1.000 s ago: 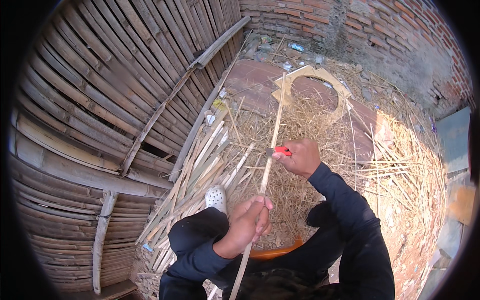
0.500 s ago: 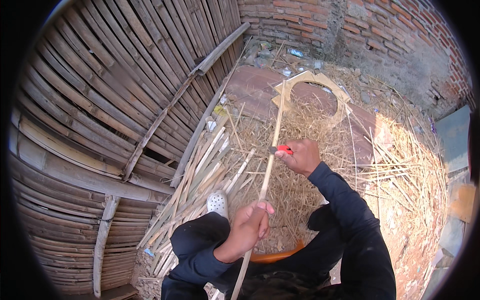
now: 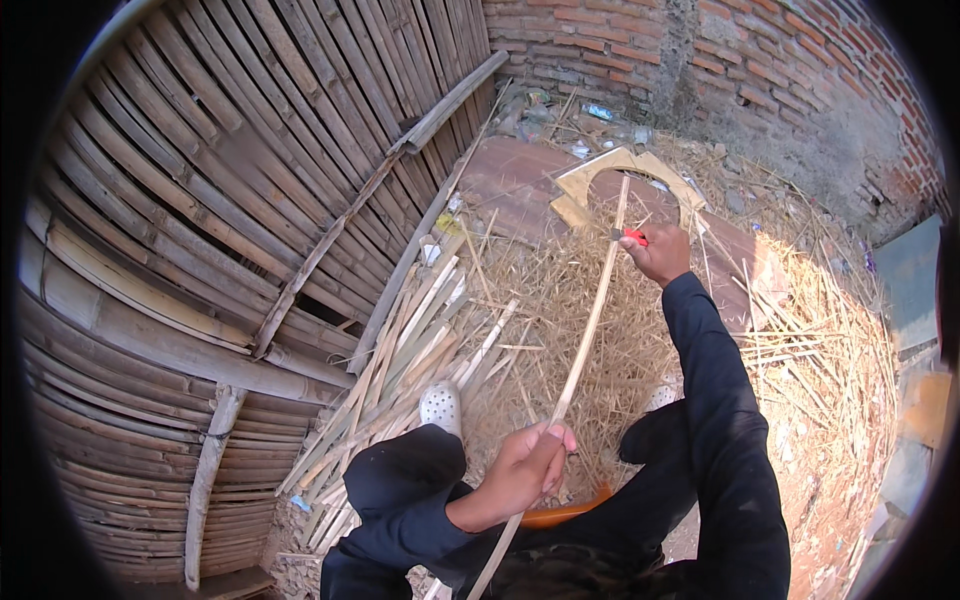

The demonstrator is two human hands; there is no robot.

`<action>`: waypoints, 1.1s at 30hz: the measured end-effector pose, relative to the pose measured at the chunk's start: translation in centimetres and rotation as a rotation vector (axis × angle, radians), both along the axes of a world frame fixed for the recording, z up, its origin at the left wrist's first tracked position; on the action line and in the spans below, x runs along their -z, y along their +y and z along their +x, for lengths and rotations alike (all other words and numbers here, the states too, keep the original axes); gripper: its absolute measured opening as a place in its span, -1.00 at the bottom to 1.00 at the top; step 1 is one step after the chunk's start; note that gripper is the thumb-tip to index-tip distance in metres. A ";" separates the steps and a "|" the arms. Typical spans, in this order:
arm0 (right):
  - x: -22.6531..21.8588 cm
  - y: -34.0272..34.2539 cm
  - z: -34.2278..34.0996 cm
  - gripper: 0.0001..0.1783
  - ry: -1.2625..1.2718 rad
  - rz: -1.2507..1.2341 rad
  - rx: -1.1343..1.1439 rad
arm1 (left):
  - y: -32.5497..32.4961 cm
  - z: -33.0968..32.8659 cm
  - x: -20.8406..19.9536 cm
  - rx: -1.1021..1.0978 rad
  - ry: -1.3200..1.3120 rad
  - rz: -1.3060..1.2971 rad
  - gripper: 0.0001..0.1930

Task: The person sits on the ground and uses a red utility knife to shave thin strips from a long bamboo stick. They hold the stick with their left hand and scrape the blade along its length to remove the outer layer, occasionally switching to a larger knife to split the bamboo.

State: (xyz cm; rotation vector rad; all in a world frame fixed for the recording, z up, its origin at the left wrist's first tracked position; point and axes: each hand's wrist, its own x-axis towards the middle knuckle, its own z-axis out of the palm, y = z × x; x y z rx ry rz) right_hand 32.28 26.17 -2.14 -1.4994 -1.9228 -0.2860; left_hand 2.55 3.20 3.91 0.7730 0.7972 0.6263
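A long, thin bamboo strip [image 3: 588, 345] slants from near my lap up and away from me. My left hand [image 3: 524, 464] is closed around its lower part, thumb on top. Farther along, close to the far end, my right hand [image 3: 662, 254] is closed on a cutter with a red handle [image 3: 635, 238]. The cutter's dark blade lies against the strip. Just past the strip's tip is a pale wooden frame [image 3: 573, 205] with an angular outer edge and a round opening, lying on the ground.
Split bamboo strips [image 3: 400, 345] are heaped to the left, beside my white clog [image 3: 440, 407]. Shavings [image 3: 560, 290] cover the ground over reddish-brown boards [image 3: 505, 180]. A bamboo slat wall [image 3: 200, 180] rises at left, a brick wall [image 3: 800, 100] at the back.
My right hand and the cutter have moved away from me and to the right along the strip. The strip's far end has swung right; my left hand has shifted slightly right and nearer.
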 end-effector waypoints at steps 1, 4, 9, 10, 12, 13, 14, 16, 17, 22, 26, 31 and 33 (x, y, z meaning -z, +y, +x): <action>0.2 0.0 0.1 -0.31 -0.004 -0.002 -0.006 | -0.1 0.1 -0.1 0.000 0.004 -0.005 -0.70; 0.3 0.1 0.5 -0.30 -0.022 -0.008 -0.012 | 0.0 0.2 -0.3 0.008 -0.005 -0.005 -0.69; 2.2 1.2 2.5 -0.22 0.000 0.028 0.178 | -0.5 0.7 0.0 0.076 -0.030 -0.048 -0.69; 2.9 2.0 5.0 -0.17 0.152 -0.091 0.341 | -1.4 0.7 0.0 0.138 -0.029 -0.075 -0.70; 3.7 1.8 9.9 -0.08 0.336 -0.307 0.543 | -4.0 0.0 -0.1 0.287 -0.042 -0.107 -0.70; 3.5 1.0 11.9 -0.04 0.359 -0.395 0.589 | -5.5 -0.2 0.2 0.383 -0.065 -0.107 -0.69; 4.4 0.2 14.0 -0.04 0.378 -0.345 0.645 | -6.6 -0.4 0.6 0.368 -0.136 -0.200 -0.69; 5.0 -1.3 16.7 -0.03 0.394 -0.388 0.770 | -5.8 -0.7 0.9 0.220 -0.096 -0.175 -0.68; 5.0 -2.1 16.7 -0.04 0.343 -0.386 0.744 | -5.6 -0.8 1.2 0.136 -0.085 -0.184 -0.68; 0.7 -3.8 9.8 -0.12 0.240 -0.428 0.483 | -2.1 -1.9 -0.8 -0.062 0.014 0.036 -0.68; -4.5 -6.8 -0.9 -0.26 0.281 -0.318 0.016 | -0.8 -1.4 -2.5 -0.195 0.057 0.065 -0.68; -5.5 -12.0 -8.7 -0.37 0.190 -0.198 -0.441 | 2.9 0.6 -3.9 -0.154 0.258 0.252 -0.69; -5.5 -12.4 -9.2 -0.36 0.190 -0.158 -0.499 | 4.0 1.4 -4.4 -0.123 0.338 0.318 -0.69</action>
